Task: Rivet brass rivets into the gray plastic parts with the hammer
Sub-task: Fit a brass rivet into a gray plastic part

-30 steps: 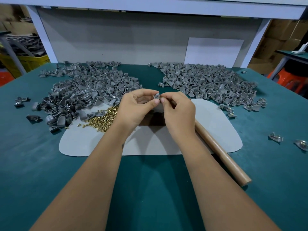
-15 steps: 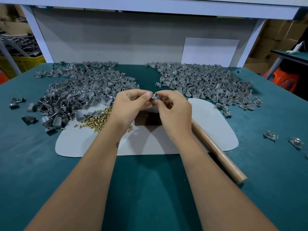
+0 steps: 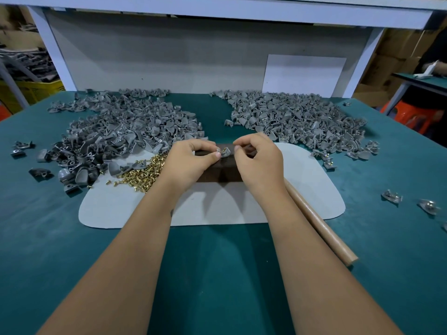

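Two hands work over the middle of the green table (image 3: 217, 274), seen from the head camera. The left hand (image 3: 191, 163) pinches a gray plastic part (image 3: 223, 153) between thumb and forefinger, fingers curled around it, with a brass rivet (image 3: 224, 149) standing up out of the part. The right hand (image 3: 260, 160) sits just beside it, its fingers curled in with thumb and forefinger tips drawn together close to the part; whether they hold anything cannot be told. Both hands hover above a dark brown block (image 3: 219, 171) that lies on a pale gray mat (image 3: 116, 209). A loose heap of brass rivets (image 3: 142, 171) lies on the mat's left portion, just beside the left wrist. A large pile of gray parts (image 3: 121, 131) covers the table at left, spilling onto the mat's edge; a second pile of gray parts (image 3: 297, 122) lies at right, several showing brass. The hammer handle (image 3: 321, 226), wooden, lies on the table under the right forearm, running toward the near right; its head is hidden. A few stray parts (image 3: 391, 196) lie well apart at far right. A white panel (image 3: 304, 76) leans against the rear wall.
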